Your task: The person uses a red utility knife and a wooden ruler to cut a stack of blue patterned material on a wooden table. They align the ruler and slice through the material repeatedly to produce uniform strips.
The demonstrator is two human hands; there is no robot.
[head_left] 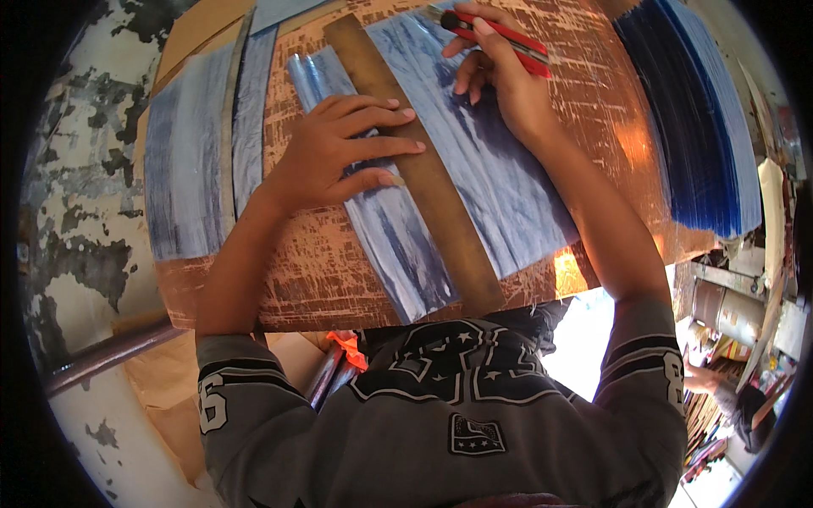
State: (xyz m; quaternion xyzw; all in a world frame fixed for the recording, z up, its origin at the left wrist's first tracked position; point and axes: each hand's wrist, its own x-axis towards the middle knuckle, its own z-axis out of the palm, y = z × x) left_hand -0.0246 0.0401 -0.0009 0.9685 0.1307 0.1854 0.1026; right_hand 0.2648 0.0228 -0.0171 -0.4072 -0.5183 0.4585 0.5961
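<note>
A sheet streaked in blue and white (500, 203) lies on the worn brown board (296, 271) in front of me. Across it, slanting from upper left to lower right, runs a long flat brownish straightedge (445, 207). My left hand (334, 152) lies flat with fingers spread, its fingertips on the straightedge and its thumb over the sheet's narrower left part. Near the sheet's far edge, my right hand (512, 80) grips a red utility knife (508, 42), whose blade end points to the left. Whether the blade touches the sheet I cannot tell.
A thick stack of dark blue sheets (703, 127) stands at the board's right. Blue-grey sheets (190, 161) lie at the left, with a narrow strip (229, 118) across them. A peeling wall (80, 169) borders the left side. Another person (749, 415) is at the lower right.
</note>
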